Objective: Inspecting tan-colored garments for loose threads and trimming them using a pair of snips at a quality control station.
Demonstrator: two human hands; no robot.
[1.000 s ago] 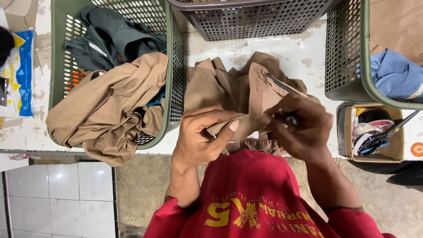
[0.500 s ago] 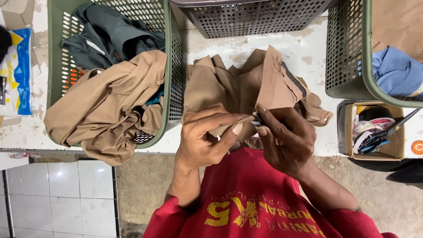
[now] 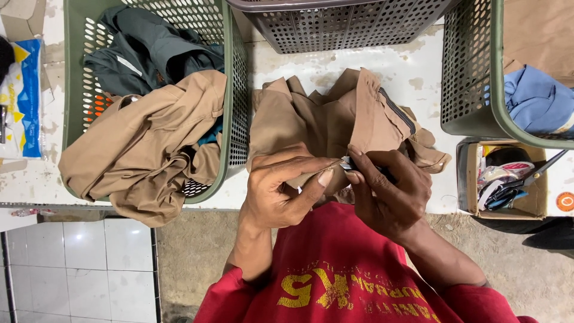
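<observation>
Garment (image 3: 335,122), tan and crumpled, lies on the white worktop (image 3: 412,78) between two green baskets, its lower edge drawn up into the person's hands just above the red shirt (image 3: 341,269); a dark zipper line runs along one folded flap near its right side. Left hand (image 3: 281,191) pinches the tan cloth, thumb pressed forward with the nail showing and the fingers curled over the fold; right hand (image 3: 391,191) meets it, fingers closed on a small dark tool (image 3: 359,164) with a pale tip at the cloth's edge; what the tool is cannot be told, since the fingers hide most of it. The two hands touch at the fingertips.

Left basket (image 3: 233,119) holds a dark green garment (image 3: 149,54) at the back, and a second tan garment (image 3: 143,149) spills over its front rim and hangs past the worktop's edge; a bit of orange shows through the holes at its left wall. A grey basket (image 3: 335,24) stands at the top, just beyond the crumpled cloth. Right basket (image 3: 472,78) holds blue cloth (image 3: 538,101); in front of it sits an open cardboard box (image 3: 526,206) with scissors (image 3: 520,185) and rolls of tape inside. A blue and yellow packet (image 3: 24,96) lies at the far left; white floor tiles (image 3: 78,269) show below the worktop.
</observation>
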